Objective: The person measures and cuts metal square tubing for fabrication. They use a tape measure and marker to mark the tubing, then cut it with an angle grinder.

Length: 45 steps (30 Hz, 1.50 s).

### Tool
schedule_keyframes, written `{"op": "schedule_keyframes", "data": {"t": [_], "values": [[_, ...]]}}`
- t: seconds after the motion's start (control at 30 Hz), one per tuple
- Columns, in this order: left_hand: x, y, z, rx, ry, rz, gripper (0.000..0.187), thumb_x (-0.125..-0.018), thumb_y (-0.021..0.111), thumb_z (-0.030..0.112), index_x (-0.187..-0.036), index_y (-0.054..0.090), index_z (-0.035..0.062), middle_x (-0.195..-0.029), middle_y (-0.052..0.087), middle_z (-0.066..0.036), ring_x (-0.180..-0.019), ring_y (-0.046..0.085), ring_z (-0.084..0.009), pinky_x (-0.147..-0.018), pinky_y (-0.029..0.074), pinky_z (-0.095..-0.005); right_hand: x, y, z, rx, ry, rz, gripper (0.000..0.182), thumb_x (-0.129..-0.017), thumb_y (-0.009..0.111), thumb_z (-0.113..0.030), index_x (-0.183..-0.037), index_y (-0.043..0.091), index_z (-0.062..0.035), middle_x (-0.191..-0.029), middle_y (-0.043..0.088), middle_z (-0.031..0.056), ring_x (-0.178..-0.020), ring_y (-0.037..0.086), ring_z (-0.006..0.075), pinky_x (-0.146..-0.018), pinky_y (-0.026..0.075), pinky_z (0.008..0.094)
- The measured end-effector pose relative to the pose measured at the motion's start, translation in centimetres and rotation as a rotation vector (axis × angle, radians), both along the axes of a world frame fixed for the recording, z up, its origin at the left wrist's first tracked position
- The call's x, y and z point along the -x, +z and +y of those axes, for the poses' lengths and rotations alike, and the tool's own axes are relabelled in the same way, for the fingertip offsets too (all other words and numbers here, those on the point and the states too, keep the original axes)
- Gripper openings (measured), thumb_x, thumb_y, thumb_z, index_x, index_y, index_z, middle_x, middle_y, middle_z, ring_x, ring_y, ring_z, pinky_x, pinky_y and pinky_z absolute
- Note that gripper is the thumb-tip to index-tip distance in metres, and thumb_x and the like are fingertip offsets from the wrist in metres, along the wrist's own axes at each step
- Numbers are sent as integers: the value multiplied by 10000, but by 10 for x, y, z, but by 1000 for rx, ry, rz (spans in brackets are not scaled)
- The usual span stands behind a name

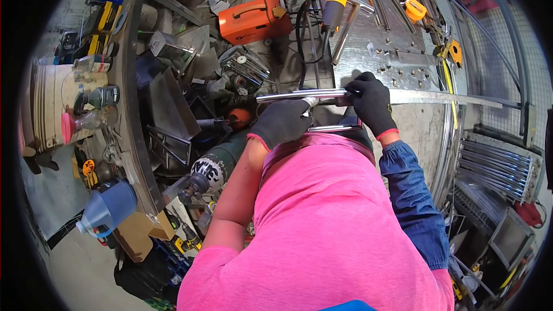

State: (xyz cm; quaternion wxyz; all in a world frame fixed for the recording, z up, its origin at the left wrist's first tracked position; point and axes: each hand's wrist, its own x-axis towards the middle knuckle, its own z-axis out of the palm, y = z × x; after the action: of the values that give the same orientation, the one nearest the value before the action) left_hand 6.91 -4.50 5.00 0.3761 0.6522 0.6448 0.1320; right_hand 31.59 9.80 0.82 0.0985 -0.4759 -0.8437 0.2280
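Note:
Both hands wear black gloves with red cuffs, close in front of the pink shirt. My left hand (282,121) is closed, with a small pale piece at its fingertips, just under a shiny metal tube (299,94) that lies crosswise. On the tube's right end, my right hand (370,101) is closed around it, its fingers bent at the near edge of the metal worktable (351,69). A flat metal bar (426,97) runs off to the right from beside my right hand. Below the hands, against the body, is another shiny tube piece (334,128).
An angle grinder (336,3) with a yellow body and several loose rods lie on the worktable. An orange machine (253,19) stands beyond on the left. A gas cylinder (216,167), a shelf edge (133,98) and a blue jug (109,206) are at left; a metal frame (507,40) is at right.

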Motion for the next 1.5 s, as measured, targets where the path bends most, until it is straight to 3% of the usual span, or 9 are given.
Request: {"op": "schedule_keyframes", "data": {"t": [0.5, 0.8, 1.2, 1.27, 1.37, 1.5], "values": [[-5, 11, 0, 205, -236, 54, 438, -1009, 645, 313, -1412, 723, 160, -1205, 768, -227, -1118, 723, -439, -995, 570, -521, 0, -3, 1, 9, -8, -20, 163, -821, 867, -251, -970, 885, -187, -1115, 778, 74, -982, 755, 313, -841, 586, 441], [8, -3, -7, -58, -9, -12, 447, -986, 689, 275, -1405, 724, 123, -1201, 769, -221, -1120, 727, -426, -985, 578, -510, -1, -2, 1, 13, -2, -6, 166, -823, 866, -252, -977, 887, -193, -1127, 779, 77, -994, 754, 317, -851, 585, 446], [2, 3, 1, 54, -73, 4, 482, -982, 662, 278, -1425, 695, 91, -1218, 754, -251, -1126, 716, -446, -995, 568, -519, 0, -1, 1, 18, -13, 0, 177, -822, 862, -250, -983, 889, -183, -1121, 781, 82, -979, 757, 319, -843, 587, 443], [0, 3, 3, 70, -98, 26, 485, -980, 659, 276, -1427, 693, 90, -1214, 755, -253, -1126, 715, -448, -993, 567, -524, 0, 2, 0, -11, 11, -10, 203, -823, 864, -179, -1021, 874, -132, -1107, 769, 91, -962, 766, 314, -831, 600, 416], [-2, 7, 6, 89, -135, 42, 486, -978, 649, 274, -1428, 693, 94, -1202, 757, -256, -1128, 715, -450, -996, 565, -531, -1, -1, 1, 6, -7, 8, 175, -826, 862, -253, -984, 889, -185, -1117, 782, 78, -974, 758, 320, -840, 588, 446], [-6, 4, 7, 147, -182, 90, 466, -986, 635, 280, -1414, 710, 112, -1175, 766, -252, -1124, 722, -442, -999, 567, -527, 0, 0, 0, 6, -9, 6, 174, -829, 861, -254, -987, 888, -184, -1121, 783, 80, -980, 758, 317, -842, 588, 445]]}}
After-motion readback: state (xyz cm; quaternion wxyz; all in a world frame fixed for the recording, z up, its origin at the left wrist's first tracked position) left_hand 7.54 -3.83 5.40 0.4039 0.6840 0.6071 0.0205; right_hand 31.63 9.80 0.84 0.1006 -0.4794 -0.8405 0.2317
